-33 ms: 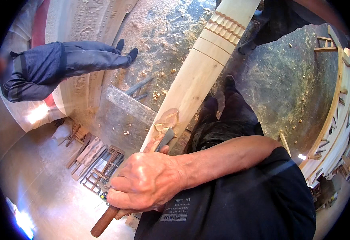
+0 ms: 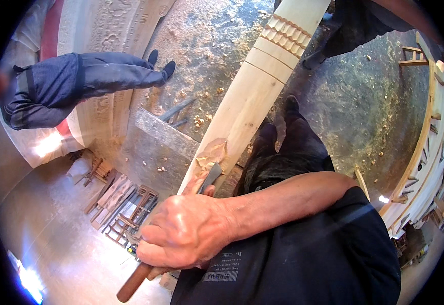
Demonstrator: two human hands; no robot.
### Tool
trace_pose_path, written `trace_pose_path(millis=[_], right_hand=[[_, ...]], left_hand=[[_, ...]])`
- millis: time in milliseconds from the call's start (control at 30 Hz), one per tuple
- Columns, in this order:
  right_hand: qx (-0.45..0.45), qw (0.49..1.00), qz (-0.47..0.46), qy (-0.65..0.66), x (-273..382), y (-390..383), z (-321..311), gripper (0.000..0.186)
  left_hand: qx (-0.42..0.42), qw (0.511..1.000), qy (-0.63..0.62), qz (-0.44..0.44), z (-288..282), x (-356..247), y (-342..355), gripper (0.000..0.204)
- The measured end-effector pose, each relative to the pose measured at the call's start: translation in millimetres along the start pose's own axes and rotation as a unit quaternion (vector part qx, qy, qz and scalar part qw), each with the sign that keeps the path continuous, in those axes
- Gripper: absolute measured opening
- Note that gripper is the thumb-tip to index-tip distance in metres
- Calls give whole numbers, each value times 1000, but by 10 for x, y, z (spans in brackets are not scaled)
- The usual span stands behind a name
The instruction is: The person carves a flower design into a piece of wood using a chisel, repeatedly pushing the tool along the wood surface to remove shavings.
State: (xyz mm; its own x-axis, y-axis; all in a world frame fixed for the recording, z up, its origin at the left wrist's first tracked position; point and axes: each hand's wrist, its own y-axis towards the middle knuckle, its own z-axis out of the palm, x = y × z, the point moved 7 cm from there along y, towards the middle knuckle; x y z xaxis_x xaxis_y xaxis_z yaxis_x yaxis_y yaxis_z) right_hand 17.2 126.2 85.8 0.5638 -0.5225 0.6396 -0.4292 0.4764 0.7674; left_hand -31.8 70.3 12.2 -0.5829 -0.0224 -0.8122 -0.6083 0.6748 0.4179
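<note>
My right hand (image 2: pixel 184 231) is closed in a fist around a chisel. Below the fist juts the brown wooden handle (image 2: pixel 134 282), while the grey steel blade (image 2: pixel 211 176) points up to the wood. My left hand (image 2: pixel 196 182) is mostly hidden behind the right one. Its visible fingers lie on both sides of the blade and appear closed on it, close to the wood. A long pale wooden beam (image 2: pixel 232 112) runs diagonally beneath the blade. Curled shavings (image 2: pixel 209 163) and a darker carved patch (image 2: pixel 216 147) lie at the edge. Farther up, grooves and a scalloped band (image 2: pixel 285 34) cross the beam.
At left stands another person (image 2: pixel 54 86) beside large carved panels (image 2: pixel 113 30). Another person's dark clothing (image 2: pixel 354 23) shows at top right. Tools lie around a wooden rack (image 2: pixel 133 216). Shavings (image 2: pixel 198 121) litter the floor. Long timber pieces (image 2: pixel 420 168) curve along the right.
My right hand and the chisel's handle have shifted very slightly to the right. The beam and the people look unmoved.
</note>
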Motion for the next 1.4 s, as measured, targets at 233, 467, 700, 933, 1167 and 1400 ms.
trace_pose_path(millis=[233,467,700,933,1167,1400], right_hand=[[5,999,-33,-26,163,-14,54,34],[-6,1000,-7,15,126,-54,-18,38],[2,999,1,46,107,-54,-37,38],[0,999,-3,46,124,-68,-23,39],[2,999,2,49,114,-67,-49,39],[0,997,0,81,95,-55,-109,39]], left_hand=[[5,1000,0,4,14,-17,5,12],[8,1000,-3,3,40,-22,4,12],[6,1000,-3,3,43,-25,14,13],[6,1000,-5,4,36,-40,11,13],[6,1000,-4,5,35,-43,9,13],[7,1000,-4,6,39,-48,25,14]])
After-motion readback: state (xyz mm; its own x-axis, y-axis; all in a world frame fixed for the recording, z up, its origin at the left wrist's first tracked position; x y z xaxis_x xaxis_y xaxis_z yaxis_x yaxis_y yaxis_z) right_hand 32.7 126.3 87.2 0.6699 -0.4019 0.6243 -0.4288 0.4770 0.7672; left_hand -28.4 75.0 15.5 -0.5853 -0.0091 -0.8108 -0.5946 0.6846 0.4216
